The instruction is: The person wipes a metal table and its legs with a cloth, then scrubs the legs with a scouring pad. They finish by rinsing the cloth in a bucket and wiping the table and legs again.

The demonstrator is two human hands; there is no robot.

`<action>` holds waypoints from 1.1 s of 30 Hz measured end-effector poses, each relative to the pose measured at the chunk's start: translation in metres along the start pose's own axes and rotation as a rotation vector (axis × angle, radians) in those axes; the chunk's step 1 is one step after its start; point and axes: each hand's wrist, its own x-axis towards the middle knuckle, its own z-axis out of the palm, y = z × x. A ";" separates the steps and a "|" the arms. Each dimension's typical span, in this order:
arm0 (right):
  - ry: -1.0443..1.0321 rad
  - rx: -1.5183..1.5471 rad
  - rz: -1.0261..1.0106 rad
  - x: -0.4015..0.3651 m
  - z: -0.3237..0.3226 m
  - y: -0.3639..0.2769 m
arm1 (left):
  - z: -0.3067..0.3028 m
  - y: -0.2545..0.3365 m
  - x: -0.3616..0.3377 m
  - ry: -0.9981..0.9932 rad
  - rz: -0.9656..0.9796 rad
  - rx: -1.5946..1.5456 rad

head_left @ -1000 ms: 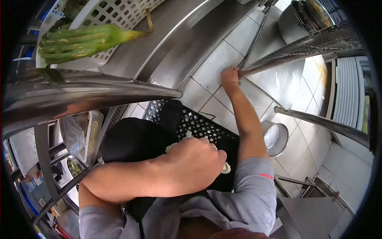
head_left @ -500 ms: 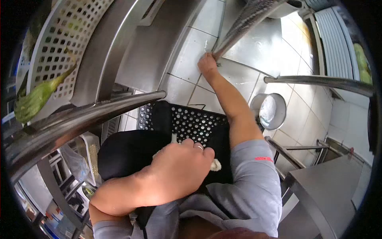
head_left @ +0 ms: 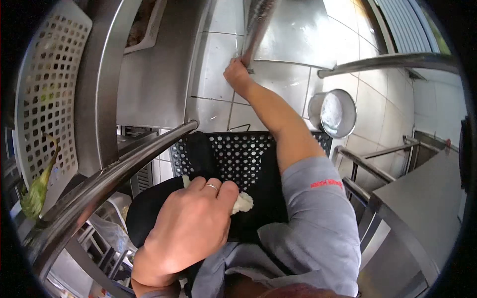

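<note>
My right hand (head_left: pixel 237 74) reaches far forward over the tiled floor, its fingers wrapped round the narrow end of a long, dark, silvery-streaked thing (head_left: pixel 259 27) that runs up out of view. I cannot make out what it is. My left hand (head_left: pixel 196 218), with a ring on one finger, is closed above my dark-clad lap. A crumpled, fluffy white thing (head_left: pixel 243 203), perhaps a cloth, sticks out from under its fingers. Just beyond my lap lies a black perforated crate or mat (head_left: pixel 233 154).
A round metal pot (head_left: pixel 333 113) stands on the floor to the right. Metal rails (head_left: pixel 387 63) cross both sides. At left are a white perforated basket (head_left: pixel 57 84) and a green vegetable (head_left: pixel 36 198). A steel table (head_left: pixel 422 193) is at lower right.
The whole view has shifted. The long dark thing now points more steeply upward in the picture. My left hand appears further left, its hold on the white thing kept.
</note>
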 end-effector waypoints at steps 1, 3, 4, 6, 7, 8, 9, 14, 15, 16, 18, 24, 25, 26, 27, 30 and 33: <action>0.069 0.101 -0.102 -0.009 0.000 0.008 | -0.001 0.000 0.001 -0.007 0.012 0.000; 0.149 0.094 -0.143 -0.025 -0.013 0.018 | -0.006 0.003 0.002 -0.016 0.038 0.004; 0.189 0.087 -0.164 -0.037 -0.023 0.022 | -0.008 0.004 0.003 0.003 0.062 0.012; 0.310 0.287 -0.043 -0.065 -0.034 0.019 | -0.010 0.010 0.006 0.032 0.108 0.020; 0.332 0.389 0.050 -0.071 -0.034 0.011 | -0.013 0.014 0.009 0.030 0.121 0.031; 0.353 0.494 0.143 -0.080 -0.033 0.004 | -0.015 0.018 0.012 0.023 0.133 0.042; 0.218 0.771 0.295 -0.095 -0.045 0.010 | -0.016 0.022 0.015 0.014 0.143 0.051; 0.440 2.255 1.477 -0.085 -0.021 -0.004 | -0.011 0.029 0.022 -0.056 0.113 0.068; 0.654 2.520 1.633 -0.074 -0.019 -0.008 | -0.009 0.029 0.022 -0.082 0.100 0.072; 0.729 2.423 1.582 -0.056 -0.009 -0.013 | -0.007 0.027 0.021 -0.092 0.089 0.064; 0.791 2.555 1.505 -0.032 -0.010 -0.021 | -0.002 0.025 0.019 -0.114 0.069 0.043; 0.918 2.634 1.807 0.009 -0.033 -0.012 | 0.003 0.020 0.015 -0.060 0.135 0.102; 0.904 2.744 1.738 0.002 -0.029 -0.010 | 0.003 0.018 0.014 -0.054 0.138 0.112; 0.940 2.836 1.732 0.002 -0.030 -0.006 | 0.001 0.016 0.013 -0.043 0.140 0.124; 0.970 2.926 1.721 -0.011 -0.050 0.009 | -0.002 0.015 0.013 -0.050 0.159 0.105; 1.240 2.905 1.656 0.002 -0.050 0.006 | -0.007 0.013 0.011 -0.069 0.186 0.050; 1.108 2.817 1.662 0.019 -0.032 -0.001 | -0.009 0.006 0.013 -0.069 0.185 0.041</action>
